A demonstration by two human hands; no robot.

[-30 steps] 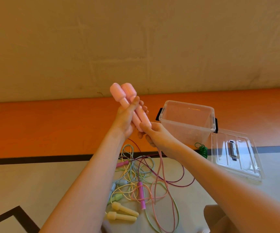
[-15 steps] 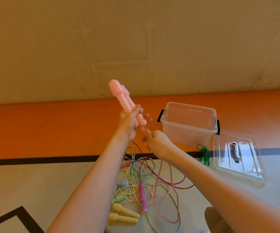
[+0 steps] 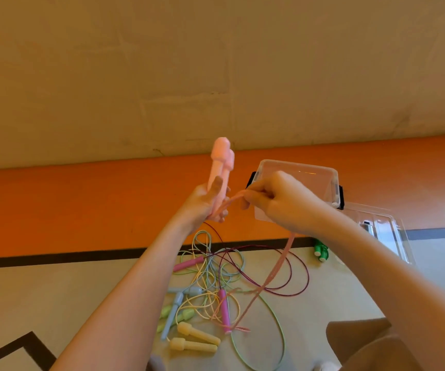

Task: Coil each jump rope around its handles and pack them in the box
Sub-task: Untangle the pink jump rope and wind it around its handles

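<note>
Left hand (image 3: 202, 203) gripped both pale pink handles (image 3: 220, 170) upright as a winding core | right hand (image 3: 275, 202) at their 3 o'clock pinched the pink rope (image 3: 279, 266), keeping it taut, I judged | open box (image 3: 320, 180) behind, ready for packing.

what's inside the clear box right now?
Nothing shows inside the clear box; through its walls only orange floor appears. The right hand, pinching the pink cord, covers its near left part, so that corner cannot be checked.
</note>
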